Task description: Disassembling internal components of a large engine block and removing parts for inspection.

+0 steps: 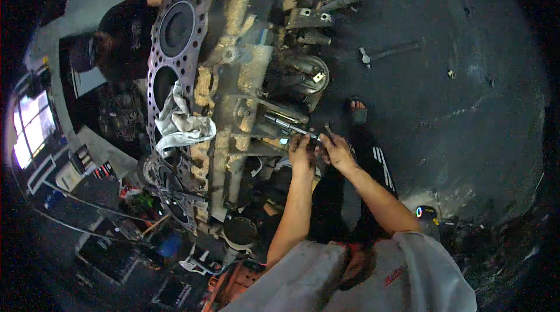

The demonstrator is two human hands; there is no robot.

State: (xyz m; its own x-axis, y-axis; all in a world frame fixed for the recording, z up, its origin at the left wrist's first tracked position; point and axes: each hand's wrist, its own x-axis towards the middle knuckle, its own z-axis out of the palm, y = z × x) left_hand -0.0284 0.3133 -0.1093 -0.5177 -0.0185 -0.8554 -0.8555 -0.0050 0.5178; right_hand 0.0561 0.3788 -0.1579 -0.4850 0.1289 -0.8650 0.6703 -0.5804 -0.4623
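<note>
A silver socket extension bar (287, 125) points away from me to the left, its far end against the side of a large engine block (242, 78). My left hand (302, 155) is closed around the bar near its close end. Just to the right, my right hand (337, 153) grips the same end, where a short dark handle sticks up past the fingers; whether it is a ratchet I cannot tell. Both hands nearly touch. A pale, stained rag (181, 124) lies over the perforated gasket (153, 78) on the block's left face, partly covering a cylinder bore.
A hammer (366, 57) lies on the dark floor (443, 90) to the right. At the far left another person (125, 35) leans in by the engine. A round device with a lit ring (426, 214) stands at the lower right. An orange metal part (233, 286) is near my left side.
</note>
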